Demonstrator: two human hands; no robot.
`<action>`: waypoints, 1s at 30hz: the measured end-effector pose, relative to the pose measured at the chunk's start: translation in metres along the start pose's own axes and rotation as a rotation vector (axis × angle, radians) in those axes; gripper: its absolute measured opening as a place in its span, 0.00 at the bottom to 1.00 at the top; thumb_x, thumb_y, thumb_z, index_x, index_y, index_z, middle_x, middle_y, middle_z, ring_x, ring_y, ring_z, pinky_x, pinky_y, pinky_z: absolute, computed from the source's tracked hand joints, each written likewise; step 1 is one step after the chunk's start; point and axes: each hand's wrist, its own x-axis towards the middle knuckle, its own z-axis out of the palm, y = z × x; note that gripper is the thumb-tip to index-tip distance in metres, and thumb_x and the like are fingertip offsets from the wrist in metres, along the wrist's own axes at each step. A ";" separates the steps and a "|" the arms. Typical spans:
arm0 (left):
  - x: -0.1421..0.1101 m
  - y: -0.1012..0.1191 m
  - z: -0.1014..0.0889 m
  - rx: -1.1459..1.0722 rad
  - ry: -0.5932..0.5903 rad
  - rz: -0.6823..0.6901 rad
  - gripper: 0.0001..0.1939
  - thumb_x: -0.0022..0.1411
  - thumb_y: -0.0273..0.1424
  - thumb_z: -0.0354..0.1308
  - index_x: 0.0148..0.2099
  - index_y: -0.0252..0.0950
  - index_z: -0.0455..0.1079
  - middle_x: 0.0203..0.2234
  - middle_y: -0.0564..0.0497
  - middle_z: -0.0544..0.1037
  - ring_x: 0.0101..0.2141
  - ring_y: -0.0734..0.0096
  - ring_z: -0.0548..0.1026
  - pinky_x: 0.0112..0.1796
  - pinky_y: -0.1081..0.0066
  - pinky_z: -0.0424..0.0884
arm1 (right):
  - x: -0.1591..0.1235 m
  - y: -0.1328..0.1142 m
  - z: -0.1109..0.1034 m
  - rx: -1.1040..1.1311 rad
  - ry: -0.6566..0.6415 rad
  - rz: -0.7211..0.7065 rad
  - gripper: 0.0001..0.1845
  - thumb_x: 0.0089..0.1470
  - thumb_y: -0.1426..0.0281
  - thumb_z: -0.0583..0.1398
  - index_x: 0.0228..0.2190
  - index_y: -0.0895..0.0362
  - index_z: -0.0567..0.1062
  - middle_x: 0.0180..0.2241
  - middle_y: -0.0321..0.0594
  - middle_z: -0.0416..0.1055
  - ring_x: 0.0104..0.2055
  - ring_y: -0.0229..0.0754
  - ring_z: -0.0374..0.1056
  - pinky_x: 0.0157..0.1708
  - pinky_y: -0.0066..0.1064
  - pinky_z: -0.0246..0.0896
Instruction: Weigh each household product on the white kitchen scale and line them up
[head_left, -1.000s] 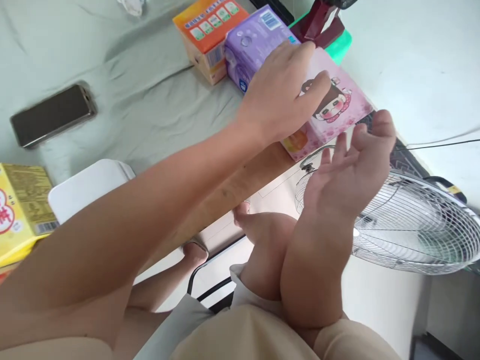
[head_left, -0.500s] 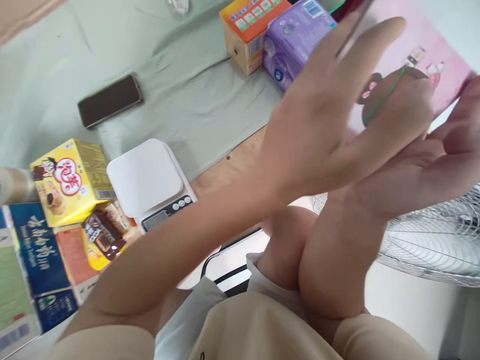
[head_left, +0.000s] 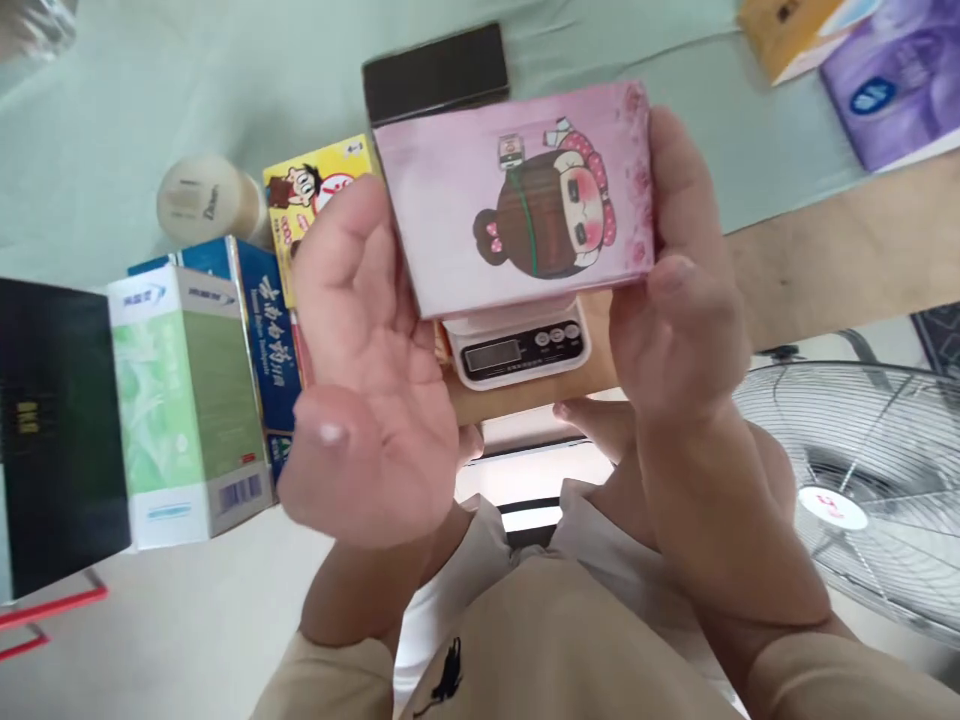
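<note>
Apparently holds pink, cartoon-printed rectangular box above white plastic scale, with right hand clamped and left hand spread alongside; likely needs level steadying.

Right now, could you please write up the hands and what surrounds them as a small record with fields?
Right hand: holds the right end of a pink rectangular pack with a cartoon figure
Left hand: open, palm up, at the pack's left end; contact unclear
Near edge: white plastic scale with black display panel, partly behind the pack
Beyond the pack: black rectangular phone
To the left: yellow cardboard box; green-and-white carton
To the right: purple plastic packet; round wire fan
</note>
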 end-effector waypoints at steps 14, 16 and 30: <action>0.003 -0.055 -0.059 0.078 0.468 0.513 0.12 0.59 0.45 0.62 0.35 0.44 0.80 0.28 0.47 0.73 0.32 0.60 0.70 0.36 0.56 0.67 | 0.004 0.013 -0.007 0.190 0.233 0.075 0.20 0.58 0.52 0.54 0.41 0.41 0.83 0.44 0.31 0.79 0.49 0.41 0.76 0.51 0.42 0.70; 0.000 -0.049 -0.060 0.057 0.364 0.434 0.10 0.62 0.39 0.62 0.30 0.41 0.71 0.21 0.52 0.64 0.23 0.69 0.61 0.26 0.62 0.59 | 0.003 0.014 -0.011 0.247 0.295 0.128 0.19 0.53 0.51 0.59 0.38 0.46 0.83 0.38 0.37 0.78 0.43 0.40 0.74 0.39 0.36 0.68; -0.001 -0.059 -0.072 0.133 0.197 0.248 0.35 0.69 0.40 0.62 0.19 0.35 0.43 0.14 0.58 0.45 0.15 0.82 0.46 0.18 0.67 0.39 | 0.003 0.032 -0.012 0.121 0.267 0.095 0.21 0.43 0.51 0.65 0.33 0.53 0.79 0.30 0.36 0.72 0.32 0.40 0.69 0.34 0.37 0.58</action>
